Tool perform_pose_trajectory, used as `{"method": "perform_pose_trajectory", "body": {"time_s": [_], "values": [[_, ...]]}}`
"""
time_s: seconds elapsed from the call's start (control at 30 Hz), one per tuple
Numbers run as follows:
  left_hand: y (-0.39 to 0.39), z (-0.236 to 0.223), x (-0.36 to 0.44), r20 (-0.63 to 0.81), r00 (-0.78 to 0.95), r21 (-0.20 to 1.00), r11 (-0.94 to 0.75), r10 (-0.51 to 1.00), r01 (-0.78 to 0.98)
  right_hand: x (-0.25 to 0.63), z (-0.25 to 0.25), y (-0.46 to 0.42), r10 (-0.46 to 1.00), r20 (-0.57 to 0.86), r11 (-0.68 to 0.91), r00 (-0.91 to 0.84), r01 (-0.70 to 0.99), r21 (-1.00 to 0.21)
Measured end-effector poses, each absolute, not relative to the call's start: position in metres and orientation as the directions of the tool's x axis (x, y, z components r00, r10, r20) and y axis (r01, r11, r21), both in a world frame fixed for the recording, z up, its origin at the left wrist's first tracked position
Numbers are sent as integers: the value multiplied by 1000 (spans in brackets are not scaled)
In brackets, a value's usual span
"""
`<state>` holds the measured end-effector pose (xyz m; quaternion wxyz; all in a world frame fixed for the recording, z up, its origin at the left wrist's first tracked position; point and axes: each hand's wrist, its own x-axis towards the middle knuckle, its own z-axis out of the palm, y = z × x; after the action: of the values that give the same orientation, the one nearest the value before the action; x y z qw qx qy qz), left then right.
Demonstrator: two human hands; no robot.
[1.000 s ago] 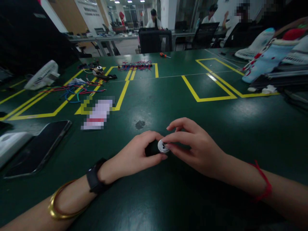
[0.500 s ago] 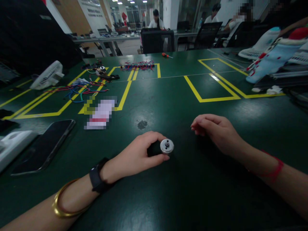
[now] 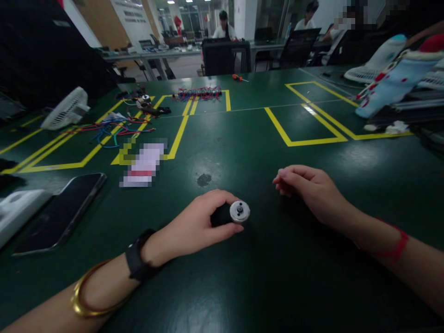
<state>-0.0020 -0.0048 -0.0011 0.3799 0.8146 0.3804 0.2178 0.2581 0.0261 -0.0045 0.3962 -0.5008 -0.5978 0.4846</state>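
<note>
We've got the round metal part in our left hand, fingers grasping it btwn thumb & index, silver face w/ a small dark center & dark holes turned up twd us. It's nr the middle of our view, over the green table; can't tell if its underside touches the surface. Our right hand is well apart, off to the R & a bit farther out, fingers curled in w/ the thumb against them; can't tell if anything's pinched there.

We wear a dark watch & gold bangle on the L arm, plus a red string bracelet on the R wrist. To our L lie a dark phone & a white block, w/ a pixelated sheet beyond. Just past our left hand there's a dark stain.

Farther out we see loose wires, a white fan, a wire bundle & an orange-handled screwdriver nr the far edge. Yellow tape marks outlines on both sides. On the far R, a light-blue figure w/ a red top leans at a tilt. In the bkgd, a person is behind a dark chair.
</note>
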Motion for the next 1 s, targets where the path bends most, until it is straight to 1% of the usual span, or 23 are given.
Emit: {"method": "perform_pose_trajectory", "body": {"time_s": [0.07,0.13,0.2,0.27,0.33,0.43,0.5,0.6,0.67,0.73,0.8,0.87,0.9,0.93,1.0], "values": [[-5,-1,-2,66,615,786,-421,785,452,257,-3,25,978,9,66,-207,273,-960],[-5,0,-2,67,617,788,-421,784,450,254,-1,23,967,39,141,-253,400,-906],[-5,-1,-2,64,620,786,-422,782,451,250,2,21,933,70,268,-352,552,-790],[-5,-1,-2,66,617,783,-424,784,455,244,4,17,883,108,407,-457,631,-660],[-5,-2,-2,70,612,780,-426,788,459,237,8,12,853,215,503,-476,638,-583],[-5,-2,-1,72,607,767,-433,791,473,227,16,3,816,418,576,-399,627,-525],[-5,-2,-1,71,604,753,-440,794,489,221,20,-3,790,458,608,-408,616,-501],[-6,-2,-1,70,603,745,-443,795,498,213,21,-7,777,432,629,-458,596,-499],[-6,-3,-1,72,602,743,-446,795,499,210,20,-7,781,423,624,-459,572,-533],[-6,-3,-1,78,602,743,-449,795,497,212,20,-4,800,433,600,-416,527,-602],[-6,-2,-1,80,607,746,-451,791,489,219,23,2,831,411,552,-376,459,-696],[-6,-2,-1,81,612,754,-450,787,479,230,27,10,848,318,491,-425,399,-775],[-6,-1,0,81,612,757,-448,787,476,236,28,13,830,253,476,-496,394,-786],[-6,-1,0,80,612,760,-446,787,473,242,28,17,801,177,467,-572,410,-784],[-6,0,-1,76,611,765,-439,788,471,252,25,22,748,77,481,-659,458,-748]]}}
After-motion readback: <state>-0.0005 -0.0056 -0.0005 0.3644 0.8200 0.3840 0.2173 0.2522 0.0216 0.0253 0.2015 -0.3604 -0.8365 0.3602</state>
